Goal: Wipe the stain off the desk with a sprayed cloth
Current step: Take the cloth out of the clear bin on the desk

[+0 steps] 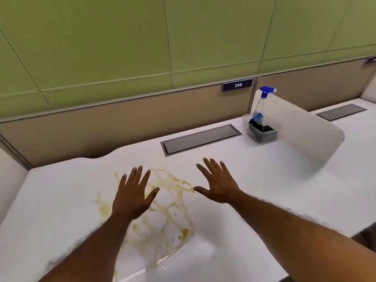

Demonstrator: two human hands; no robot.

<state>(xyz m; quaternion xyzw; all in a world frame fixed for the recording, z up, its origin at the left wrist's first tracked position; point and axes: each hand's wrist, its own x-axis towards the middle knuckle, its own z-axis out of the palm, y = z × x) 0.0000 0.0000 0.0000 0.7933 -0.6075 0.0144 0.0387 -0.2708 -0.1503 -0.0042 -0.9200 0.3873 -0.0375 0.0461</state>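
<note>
Zero wiping showing so far: looking down at a yellowish, ring-marked splashed stain [168, 202] lying whole across the white desk top [264, 180], close to the near edge. Hovering the left hand [132, 198] over the stain's left part, fingers straight and fanned wide, holding nothing. Keeping the right hand [218, 184] at the stain's far right edge, fingers likewise spread, gripping nothing. Not managing to tell whether either palm is touching the surface. Judging everything as left to do: fetching a cloth, spraying it, rubbing the mark away. Spotting a clear plastic spray bottle with a blue trigger [262, 102] well apart at the back right, standing upright by a frosted white divider panel [305, 135], showing a little blue low down, perhaps liquid. Noting a small clear plastic tub [262, 137] right at the bottle's foot, carrying dark bundled things, possibly cloths, too small for telling.
</note>
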